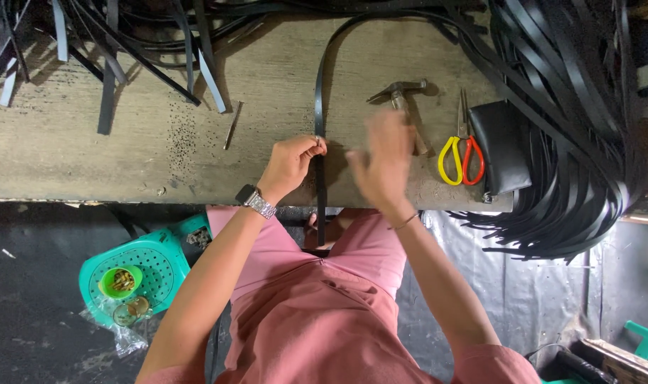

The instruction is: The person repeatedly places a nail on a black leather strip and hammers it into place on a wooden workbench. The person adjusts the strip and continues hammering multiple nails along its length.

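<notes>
Flatly, a long black strap [319, 107] crosses the bench; left hand [290, 165] pinches it; right hand [382, 160] hovers open, blurred.

The left hand [290, 165] pinches a small metal piece against a long black strap [319, 107] that runs across the worn wooden table [125, 149] and hangs off its near edge. The right hand [381, 162], blurred and open, hovers just beside the strap, over the handle of a hammer [402, 96]. Scissors [462, 155] with yellow and red handles lie next to a black pouch [501, 146]. More black straps [580, 142] pile at the right. A green basket [142, 274] sits on the floor.
</notes>
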